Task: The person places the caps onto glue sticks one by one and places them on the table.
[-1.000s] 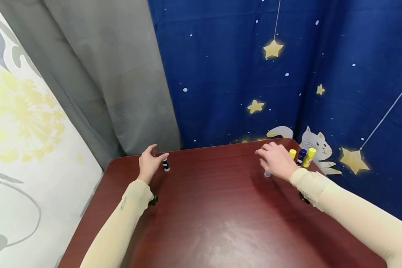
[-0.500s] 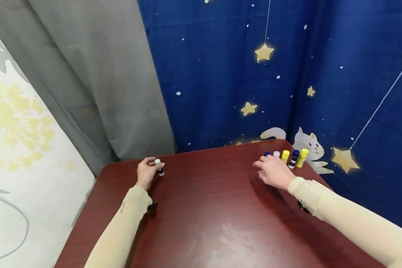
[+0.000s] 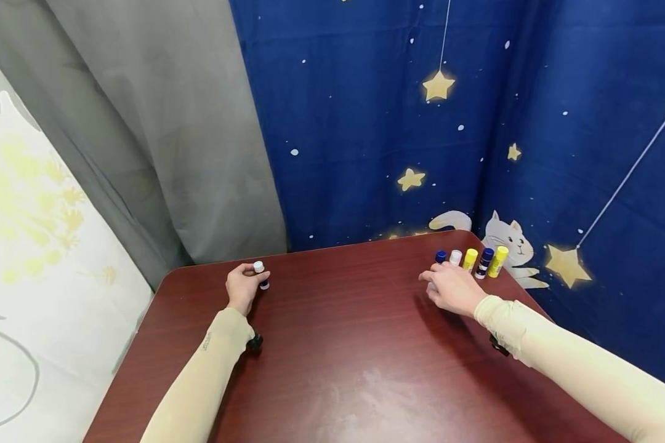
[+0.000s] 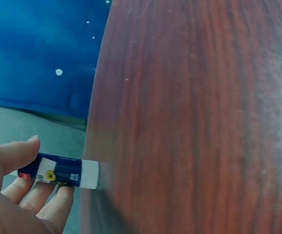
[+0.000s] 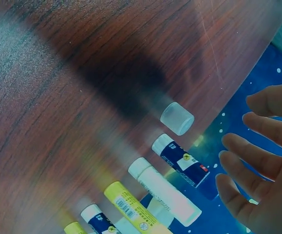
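My left hand (image 3: 241,288) pinches an upright navy glue stick (image 4: 58,170) between thumb and fingers, near the table's far left edge. Its white base meets the tabletop; the upper end looks white in the head view. At the far right, my right hand (image 3: 451,288) hovers with fingers loosely bent, holding nothing. Beside it a small translucent cap (image 5: 177,118) stands on the table. A row of upright glue sticks begins past that cap: a navy one (image 5: 182,158), a white one (image 5: 165,192), a yellow one (image 5: 136,207), then another navy one (image 5: 101,220) and another yellow one (image 5: 75,228).
The dark red wooden table (image 3: 338,344) has its far edge close to both hands. Behind it hang a grey curtain (image 3: 199,135) and a blue star-patterned curtain (image 3: 366,123). A pale patterned surface (image 3: 33,258) borders the left side.
My left hand has lowered and its fingers have closed round the navy glue stick. The right hand has sunk slightly, leaving more of the row visible. The head view has shifted a little.
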Available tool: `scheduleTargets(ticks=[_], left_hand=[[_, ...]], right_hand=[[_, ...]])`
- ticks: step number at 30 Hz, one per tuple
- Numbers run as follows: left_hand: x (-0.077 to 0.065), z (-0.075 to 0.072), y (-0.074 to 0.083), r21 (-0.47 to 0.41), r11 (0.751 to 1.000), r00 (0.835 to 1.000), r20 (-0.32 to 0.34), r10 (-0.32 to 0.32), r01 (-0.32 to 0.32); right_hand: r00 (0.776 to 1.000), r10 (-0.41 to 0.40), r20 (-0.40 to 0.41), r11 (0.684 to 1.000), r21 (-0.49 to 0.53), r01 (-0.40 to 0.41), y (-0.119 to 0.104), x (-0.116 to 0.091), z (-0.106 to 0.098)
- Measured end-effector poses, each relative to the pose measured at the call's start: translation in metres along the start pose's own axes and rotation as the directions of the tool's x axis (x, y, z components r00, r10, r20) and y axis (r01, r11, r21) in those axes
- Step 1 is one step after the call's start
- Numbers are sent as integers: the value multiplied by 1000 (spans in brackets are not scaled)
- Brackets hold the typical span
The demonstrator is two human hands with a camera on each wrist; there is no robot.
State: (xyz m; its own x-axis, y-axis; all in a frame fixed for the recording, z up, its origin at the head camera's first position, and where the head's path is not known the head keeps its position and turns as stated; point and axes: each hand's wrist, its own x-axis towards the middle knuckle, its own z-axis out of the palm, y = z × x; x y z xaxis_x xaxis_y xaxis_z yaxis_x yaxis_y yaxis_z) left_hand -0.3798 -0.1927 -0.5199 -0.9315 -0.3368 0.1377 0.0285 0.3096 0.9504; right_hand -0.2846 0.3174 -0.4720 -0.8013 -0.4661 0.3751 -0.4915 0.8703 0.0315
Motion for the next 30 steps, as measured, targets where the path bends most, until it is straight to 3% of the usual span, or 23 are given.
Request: scheduleTargets(ticks=[7,13,21,30], left_hand=[[0,2,-12,5,1000,1000,0,-17,17],[-1,1,-13,-6,1000,1000,-19,6,-6],[-3,-12,4,15,998,995,-82,61,-60],[-21,-26,27,51,980,975,-101,197,-192]], right_hand=[[999,25,43,999,31,-27,2,-2,2],[997,46,68,998,51,-49,6,-2,6],[994,65,90,997,40,-69,14,5,10],[979,117,169,991,42,-126,19,4,19]])
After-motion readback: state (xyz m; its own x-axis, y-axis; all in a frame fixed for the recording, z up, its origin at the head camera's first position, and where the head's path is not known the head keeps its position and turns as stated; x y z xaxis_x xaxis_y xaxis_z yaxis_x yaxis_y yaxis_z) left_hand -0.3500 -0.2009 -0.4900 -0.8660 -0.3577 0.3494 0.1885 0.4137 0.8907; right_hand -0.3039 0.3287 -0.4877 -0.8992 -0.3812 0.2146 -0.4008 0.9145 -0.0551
